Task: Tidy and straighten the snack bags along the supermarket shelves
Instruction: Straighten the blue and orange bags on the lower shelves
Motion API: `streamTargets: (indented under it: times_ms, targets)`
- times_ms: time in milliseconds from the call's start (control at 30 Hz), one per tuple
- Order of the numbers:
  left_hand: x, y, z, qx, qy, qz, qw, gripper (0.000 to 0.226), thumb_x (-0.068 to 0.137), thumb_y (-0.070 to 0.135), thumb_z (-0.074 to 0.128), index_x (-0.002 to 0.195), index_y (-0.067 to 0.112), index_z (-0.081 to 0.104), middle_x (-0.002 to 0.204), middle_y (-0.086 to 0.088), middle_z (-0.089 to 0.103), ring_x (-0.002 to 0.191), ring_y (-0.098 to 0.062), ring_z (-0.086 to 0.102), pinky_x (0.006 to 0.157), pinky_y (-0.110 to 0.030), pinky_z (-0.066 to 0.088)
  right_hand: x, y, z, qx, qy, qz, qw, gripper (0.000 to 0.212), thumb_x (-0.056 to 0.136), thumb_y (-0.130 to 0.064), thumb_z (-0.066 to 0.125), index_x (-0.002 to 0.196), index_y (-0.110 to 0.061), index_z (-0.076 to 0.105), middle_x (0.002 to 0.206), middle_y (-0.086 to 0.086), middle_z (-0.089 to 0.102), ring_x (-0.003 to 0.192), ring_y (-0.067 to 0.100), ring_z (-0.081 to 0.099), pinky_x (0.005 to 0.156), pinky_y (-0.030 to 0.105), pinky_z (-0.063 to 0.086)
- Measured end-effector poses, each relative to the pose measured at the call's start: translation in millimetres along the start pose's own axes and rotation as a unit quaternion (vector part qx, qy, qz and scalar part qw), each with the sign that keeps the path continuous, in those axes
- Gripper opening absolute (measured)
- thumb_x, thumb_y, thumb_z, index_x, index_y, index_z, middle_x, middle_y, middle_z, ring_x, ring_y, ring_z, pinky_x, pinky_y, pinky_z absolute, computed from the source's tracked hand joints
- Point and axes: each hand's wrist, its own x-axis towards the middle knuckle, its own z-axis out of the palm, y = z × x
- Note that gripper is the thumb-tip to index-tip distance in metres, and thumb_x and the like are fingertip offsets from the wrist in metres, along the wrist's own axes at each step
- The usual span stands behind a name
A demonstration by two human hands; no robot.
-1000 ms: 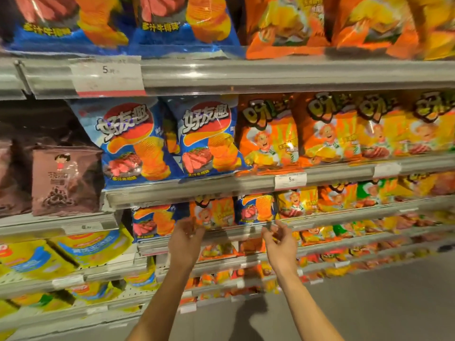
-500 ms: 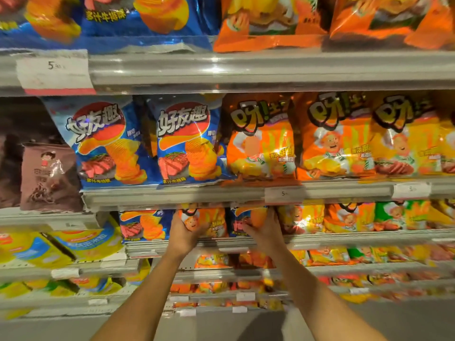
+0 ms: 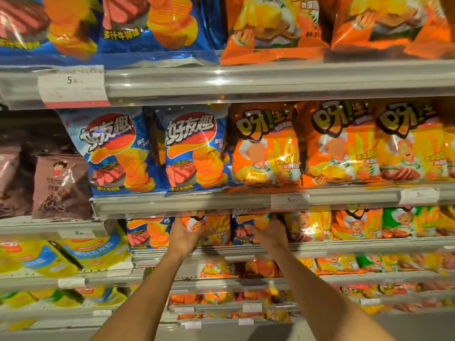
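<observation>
On the third shelf down, a small orange snack bag (image 3: 218,227) stands beside a small blue snack bag (image 3: 247,220). My left hand (image 3: 184,233) grips the orange bag at its left edge, thumb on the front. My right hand (image 3: 272,233) holds the blue bag at its right edge, thumb across the lower front. The fingertips of both hands are hidden behind the bags and under the shelf rail (image 3: 197,205) above. Another blue bag (image 3: 147,230) stands to the left of my left hand, and yellow-orange bags (image 3: 307,225) to the right of my right hand.
Above are large blue bags (image 3: 192,148) and orange bags (image 3: 267,146) behind a rail with a price tag (image 3: 290,200). Brown bags (image 3: 61,185) stand at the left, yellow bags (image 3: 93,252) lie lower left. Lower shelves hold several more orange bags.
Both hands rose from the shelf's front rail and went in onto the bags, taking hold of the orange and blue ones. The view has come closer to the shelves.
</observation>
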Motion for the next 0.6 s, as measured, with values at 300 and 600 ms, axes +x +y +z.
streamTargets:
  times_ms: [300, 600]
  targets:
    - [10.6, 0.2, -22.1, 0.014, 0.001, -0.015, 1.0, 0.056, 0.062, 0.029, 0.095, 0.106, 0.015, 0.063, 0.1, -0.006, 0.071, 0.1, -0.029, 0.065, 0.086, -0.041, 0.053, -16.4, -21.2, -6.9, 0.038, 0.036, -0.007, 0.999, 0.064, 0.076, -0.052, 0.084, 0.122, -0.014, 0.062, 0.114, 0.004, 0.072, 0.107, 0.028, 0.068, 0.084, 0.04, 0.059]
    - [2.0, 8.7, -23.4, 0.022, 0.024, -0.059, 0.998, 0.075, 0.062, 0.025, 0.094, 0.12, 0.01, 0.05, 0.102, -0.01, 0.062, 0.099, -0.032, 0.059, 0.086, -0.041, 0.049, -39.8, -17.5, -30.7, 0.132, 0.041, -0.009, 0.99, 0.047, 0.079, -0.028, 0.087, 0.118, -0.023, 0.059, 0.1, -0.017, 0.07, 0.092, 0.012, 0.071, 0.075, 0.022, 0.056]
